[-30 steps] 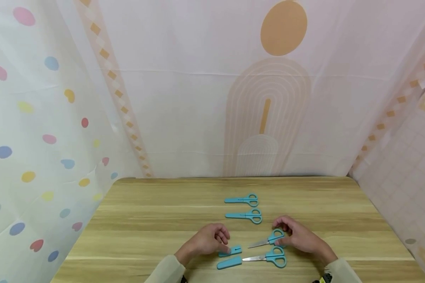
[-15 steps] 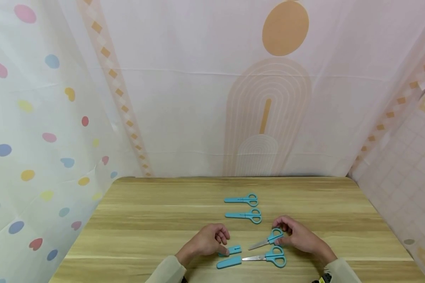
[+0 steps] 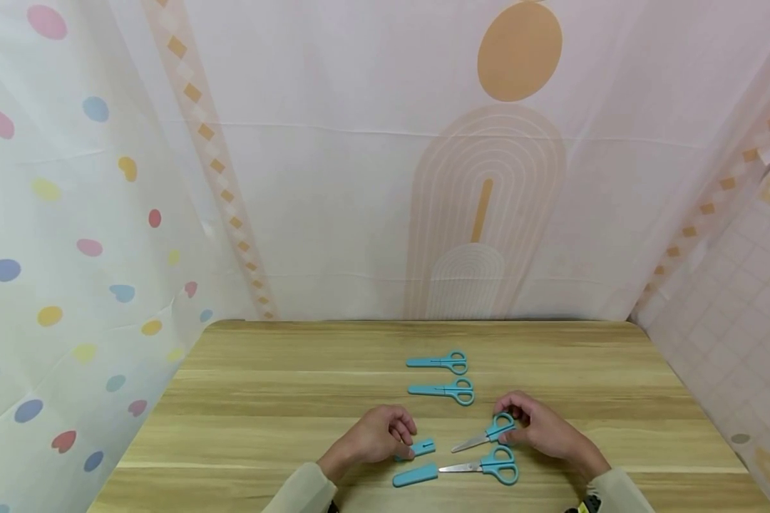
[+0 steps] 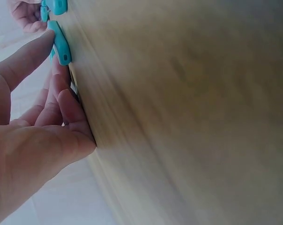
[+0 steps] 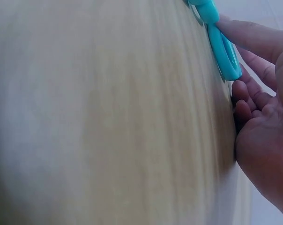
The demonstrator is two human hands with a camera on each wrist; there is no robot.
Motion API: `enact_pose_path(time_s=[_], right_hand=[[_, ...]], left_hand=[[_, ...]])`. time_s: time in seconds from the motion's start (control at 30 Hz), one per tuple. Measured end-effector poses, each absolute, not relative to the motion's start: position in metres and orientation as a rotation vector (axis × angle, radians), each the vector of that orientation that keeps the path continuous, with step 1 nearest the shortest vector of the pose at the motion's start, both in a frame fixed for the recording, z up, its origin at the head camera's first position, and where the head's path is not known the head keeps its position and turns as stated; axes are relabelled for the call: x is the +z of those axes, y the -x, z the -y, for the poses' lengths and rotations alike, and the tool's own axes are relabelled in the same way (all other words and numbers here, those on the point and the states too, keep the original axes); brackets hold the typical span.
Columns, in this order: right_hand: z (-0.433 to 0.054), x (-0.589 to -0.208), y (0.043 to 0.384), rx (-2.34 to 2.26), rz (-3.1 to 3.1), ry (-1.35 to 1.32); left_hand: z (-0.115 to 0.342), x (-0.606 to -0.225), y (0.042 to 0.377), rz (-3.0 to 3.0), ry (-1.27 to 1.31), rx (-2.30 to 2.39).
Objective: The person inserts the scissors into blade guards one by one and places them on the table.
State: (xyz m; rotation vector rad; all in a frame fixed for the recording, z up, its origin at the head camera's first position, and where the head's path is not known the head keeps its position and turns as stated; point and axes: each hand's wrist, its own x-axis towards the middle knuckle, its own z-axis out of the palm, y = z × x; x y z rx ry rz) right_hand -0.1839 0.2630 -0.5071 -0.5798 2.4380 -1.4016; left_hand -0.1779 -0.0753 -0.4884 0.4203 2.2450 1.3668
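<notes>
In the head view, my left hand (image 3: pixel 378 433) pinches a small blue scissors cover (image 3: pixel 425 447) near the left end, thumb on top. The left wrist view shows the thumb tip against the cover (image 4: pixel 62 44), fingers on its other side. To the right, my right hand (image 3: pixel 544 429) holds a pair of scissors (image 3: pixel 488 435) by its blue handles, bare blades directed toward the cover with a gap between. In the right wrist view, the thumb presses the blue handle (image 5: pixel 223 54). Nearer me lies another pair of scissors (image 3: pixel 499 466), its blade tip right at the mouth of a second cover (image 3: pixel 415 475).
Two more blue scissors, the upper pair (image 3: pixel 438 363) and the lower pair (image 3: pixel 441 391), lie sheathed in covers farther back, handles to the right. All rest on a wooden table (image 3: pixel 263 399). A patterned curtain (image 3: pixel 334 214) hangs behind its far edge.
The held cover has tilted, its right end turning slightly away from me. The scissors in my right hand have turned a little, handles shifting away from me. The other scissors stay put.
</notes>
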Motion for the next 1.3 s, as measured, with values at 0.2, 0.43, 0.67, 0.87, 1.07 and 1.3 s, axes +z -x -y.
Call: enact_pose_path(time_s=[0.2, 0.43, 0.67, 0.87, 1.07, 1.3], right_hand=[[-0.2634, -0.5078, 0.1841, -1.392, -2.452, 0.594], [-0.2658, -0.5081, 0.1847, -1.407, -2.442, 0.581], [-0.2682, -0.5090, 0.1852, -1.446, -2.419, 0.578], [-0.2696, -0.5095, 0.1867, -1.457, -2.394, 0.589], [-0.2699, -0.5087, 0.1883, -1.446, -2.363, 0.618], [-0.2685, -0.5077, 0.1876, -1.470, -2.293, 0.620]], left_hand=[[0.0752, -0.4878, 0.1787, -2.250, -0.469, 1.360], [0.0757, -0.4874, 0.1786, -2.248, -0.510, 1.355], [0.0749, -0.4874, 0.1784, -2.259, -0.516, 1.325], [0.0743, -0.4895, 0.1789, -2.281, -0.551, 1.296], [0.0745, -0.4881, 0.1787, -2.284, -0.548, 1.285], [0.0753, -0.4881, 0.1781, -2.268, -0.553, 1.300]])
